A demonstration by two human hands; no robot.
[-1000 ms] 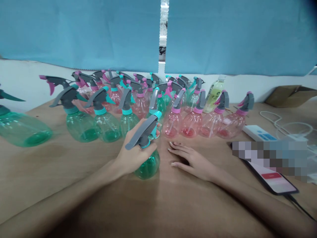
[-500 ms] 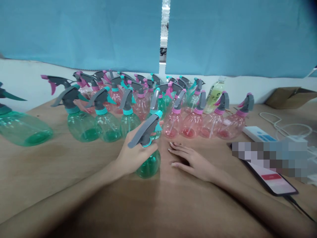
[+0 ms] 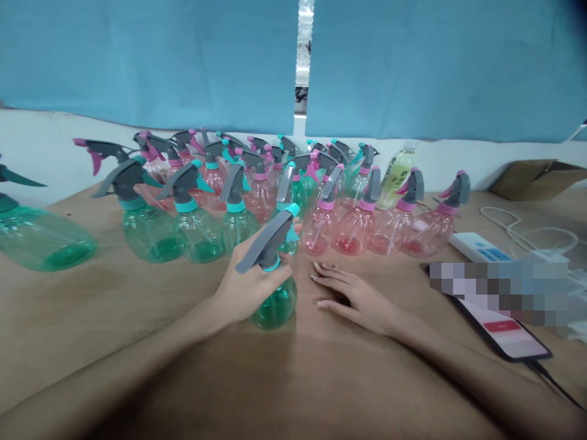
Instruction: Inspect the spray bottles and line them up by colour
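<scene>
My left hand (image 3: 257, 278) is closed around the neck of a green spray bottle (image 3: 275, 305) with a grey and turquoise trigger head. That bottle stands upright on the wooden table (image 3: 192, 379), and part of its neck is hidden by my fingers. My right hand (image 3: 353, 296) lies open on the table to the right of it, fingers stretched out and apart from the bottle. Just behind my hands runs a row of spray bottles, green ones (image 3: 199, 235) on the left and pink ones (image 3: 355, 232) on the right.
More spray bottles crowd behind the front row, and another green bottle (image 3: 46, 241) stands at the far left. A drink bottle (image 3: 398, 174), white box (image 3: 479, 247), cables, phone (image 3: 518, 339) and brown cardboard (image 3: 536, 178) are on the right. A blue curtain (image 3: 160, 67) hangs behind.
</scene>
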